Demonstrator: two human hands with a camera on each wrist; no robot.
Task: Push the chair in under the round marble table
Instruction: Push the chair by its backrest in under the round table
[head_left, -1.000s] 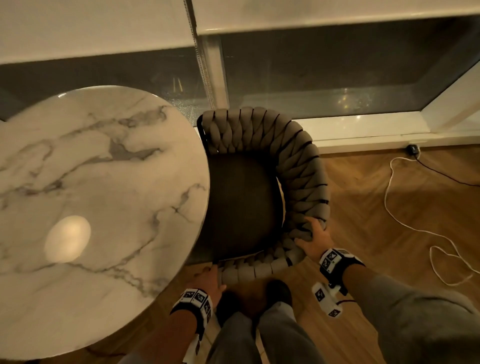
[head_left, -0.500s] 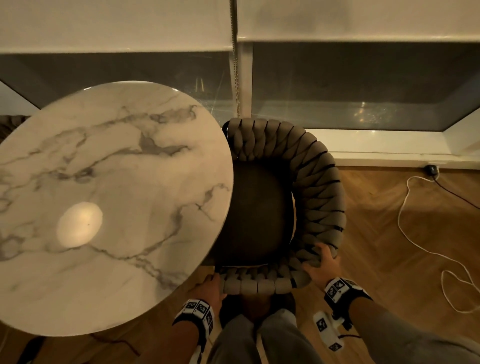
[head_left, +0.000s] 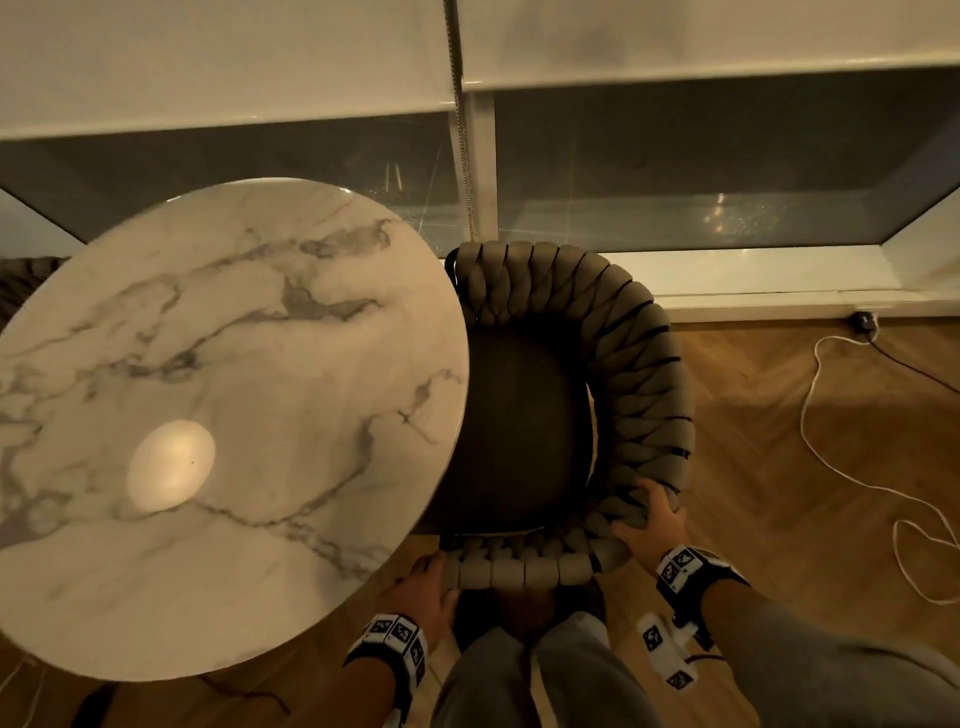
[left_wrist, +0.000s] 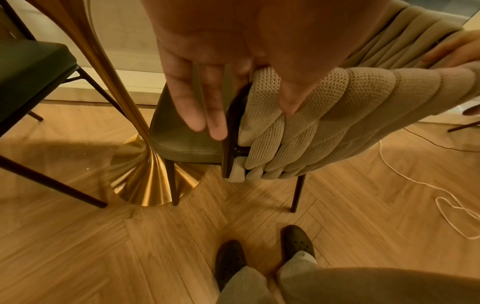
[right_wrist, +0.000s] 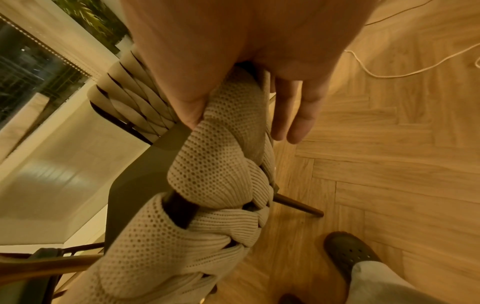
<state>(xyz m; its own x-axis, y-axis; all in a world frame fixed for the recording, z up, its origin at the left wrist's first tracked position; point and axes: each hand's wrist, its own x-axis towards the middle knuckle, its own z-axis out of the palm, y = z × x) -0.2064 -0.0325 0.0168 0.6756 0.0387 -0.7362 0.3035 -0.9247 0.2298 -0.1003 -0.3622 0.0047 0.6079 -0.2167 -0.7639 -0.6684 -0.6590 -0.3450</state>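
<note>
Fingers (left_wrist: 197, 115) of the left hand (head_left: 423, 584) and right hand (head_left: 652, 525) clasp the woven back of the chair (head_left: 644, 395), its seat partly under the round marble table (head_left: 223, 415), so the push looks midway and likely needs a straight shove tableward.

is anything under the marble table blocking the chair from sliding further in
Likely yes: in the left wrist view the chair's front leg stands right at the table's gold pedestal base, and the seat edge is close to the stem. Little room seems left. Nothing else shows in the path.
</note>
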